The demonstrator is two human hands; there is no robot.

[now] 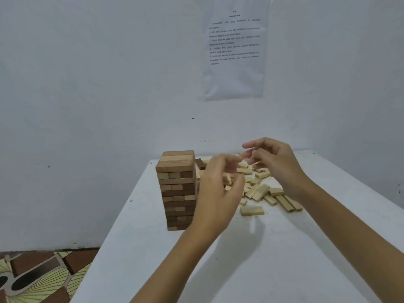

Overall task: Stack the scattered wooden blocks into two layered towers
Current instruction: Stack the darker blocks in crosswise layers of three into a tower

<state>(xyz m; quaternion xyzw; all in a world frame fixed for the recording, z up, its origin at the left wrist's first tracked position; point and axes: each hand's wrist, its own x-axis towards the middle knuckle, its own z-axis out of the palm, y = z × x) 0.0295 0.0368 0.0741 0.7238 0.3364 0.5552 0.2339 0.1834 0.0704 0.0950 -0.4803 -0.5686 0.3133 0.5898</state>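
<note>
I have one finished tower (177, 186) standing at the left edge of the white surface (284, 248), its layers crossed in alternating directions and its top level flush. The scattered blocks (258, 189) lie in a loose heap just to the right of it, with one pale block (252, 210) lying flat, apart on the heap's near side. My left hand (215, 193) hovers between tower and heap, and my right hand (277, 165) hovers above the heap's far part. The fingers (251, 145) of both are loosely curled and released; the left tips are blurred, but I see no block in either. I judge the step in hand to be starting the second tower. Procedure: keep the left wrist away from the standing tower, which a light knock could topple; pick same-length blocks from the heap's outer edge; lay the base side by side on bare surface, well apart from the first tower; square each layer before crossing the next. No container is in view; all blocks rest directly on the surface.
</note>
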